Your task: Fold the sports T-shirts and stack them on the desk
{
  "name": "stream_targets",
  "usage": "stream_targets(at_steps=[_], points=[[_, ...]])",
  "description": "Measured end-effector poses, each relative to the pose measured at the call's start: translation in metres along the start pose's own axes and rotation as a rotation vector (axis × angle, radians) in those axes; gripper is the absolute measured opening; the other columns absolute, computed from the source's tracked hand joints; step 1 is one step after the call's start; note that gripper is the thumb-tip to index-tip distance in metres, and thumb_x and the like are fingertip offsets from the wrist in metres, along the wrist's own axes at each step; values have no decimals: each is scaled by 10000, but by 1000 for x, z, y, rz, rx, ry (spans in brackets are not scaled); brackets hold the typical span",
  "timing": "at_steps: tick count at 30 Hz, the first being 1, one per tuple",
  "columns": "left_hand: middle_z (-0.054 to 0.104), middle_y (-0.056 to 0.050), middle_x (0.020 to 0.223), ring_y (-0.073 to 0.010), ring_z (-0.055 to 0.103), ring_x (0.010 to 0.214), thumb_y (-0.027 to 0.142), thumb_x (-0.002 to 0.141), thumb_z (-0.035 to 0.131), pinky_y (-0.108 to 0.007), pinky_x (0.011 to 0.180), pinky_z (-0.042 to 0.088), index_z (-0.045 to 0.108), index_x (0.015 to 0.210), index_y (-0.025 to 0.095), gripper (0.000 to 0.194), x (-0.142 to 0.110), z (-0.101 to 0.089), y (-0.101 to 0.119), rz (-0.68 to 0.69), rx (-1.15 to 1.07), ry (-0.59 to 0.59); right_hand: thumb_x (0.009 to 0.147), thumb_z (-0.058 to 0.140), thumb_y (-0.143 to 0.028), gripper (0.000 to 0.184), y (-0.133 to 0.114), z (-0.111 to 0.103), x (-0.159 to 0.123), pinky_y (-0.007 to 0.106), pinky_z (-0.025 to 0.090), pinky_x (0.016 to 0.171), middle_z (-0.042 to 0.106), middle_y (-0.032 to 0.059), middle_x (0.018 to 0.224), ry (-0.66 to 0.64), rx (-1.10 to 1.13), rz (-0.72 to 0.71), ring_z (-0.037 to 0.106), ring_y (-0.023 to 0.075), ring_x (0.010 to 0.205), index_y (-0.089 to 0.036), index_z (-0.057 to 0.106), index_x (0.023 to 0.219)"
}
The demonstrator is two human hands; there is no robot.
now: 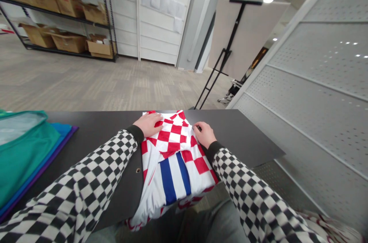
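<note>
A red-and-white checked jersey with blue stripes lies partly folded on the dark table, its lower end hanging over the near edge. My left hand rests flat on the upper left of the cloth, fingers stretched out. At the upper right side, my right hand has its fingers curled in a pinch on the jersey's edge. How much fabric is between those fingertips is hard to see.
Folded green, blue and purple cloths are stacked at the table's left. A perforated grey panel stands close on the right. Beyond the table are a black stand and a shelf with cardboard boxes.
</note>
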State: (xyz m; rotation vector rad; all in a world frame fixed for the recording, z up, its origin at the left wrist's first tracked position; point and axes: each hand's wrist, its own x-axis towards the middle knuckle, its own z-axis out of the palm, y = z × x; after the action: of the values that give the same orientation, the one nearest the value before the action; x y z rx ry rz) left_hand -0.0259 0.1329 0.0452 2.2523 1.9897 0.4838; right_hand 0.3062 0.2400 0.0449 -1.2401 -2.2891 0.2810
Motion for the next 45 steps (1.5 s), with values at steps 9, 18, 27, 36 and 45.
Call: stream_targets(at_steps=[9, 18, 27, 36, 45], points=[[668, -117, 1617, -345, 578, 1547, 476, 995, 613, -520, 1340, 394, 758, 1446, 262, 520, -2, -1, 2, -9, -22, 51, 956, 758, -517, 285, -1, 18, 50, 330, 531, 807, 775, 49, 943, -149, 58, -76, 700, 229, 893, -249, 774, 861], [613, -90, 1678, -339, 533, 1586, 477, 985, 633, -525, 1362, 367, 716, 1512, 281, 568, 0, 4, -2, -11, -39, 39, 1026, 669, -418, 260, 15, 17, 56, 366, 494, 814, 752, 58, 933, -150, 20, -27, 686, 253, 904, -263, 760, 838], [529, -97, 1748, -318, 444, 1654, 549, 1011, 605, -562, 1404, 261, 649, 1595, 302, 635, 1, -2, 1, -41, -28, -41, 968, 646, -288, 159, 13, 17, 56, 518, 531, 981, 790, 112, 1087, -36, -85, 137, 710, 350, 1065, -254, 801, 957], [422, -127, 1810, -381, 337, 1705, 646, 1049, 523, -596, 1404, 219, 522, 1704, 258, 762, -3, 6, 35, -42, 58, -42, 1118, 525, -346, 471, -6, 20, 52, 686, 260, 1356, 539, 84, 1734, -343, 3, -114, 416, 347, 1660, -313, 674, 1564], [379, -177, 1821, -345, 319, 1716, 653, 1100, 379, -588, 1415, 172, 475, 1725, 158, 803, -2, 1, 34, -120, 105, -25, 1135, 495, -395, 550, -9, 16, 51, 762, 109, 1362, 445, 99, 1790, -378, -33, -48, 336, 360, 1701, -290, 568, 1670]])
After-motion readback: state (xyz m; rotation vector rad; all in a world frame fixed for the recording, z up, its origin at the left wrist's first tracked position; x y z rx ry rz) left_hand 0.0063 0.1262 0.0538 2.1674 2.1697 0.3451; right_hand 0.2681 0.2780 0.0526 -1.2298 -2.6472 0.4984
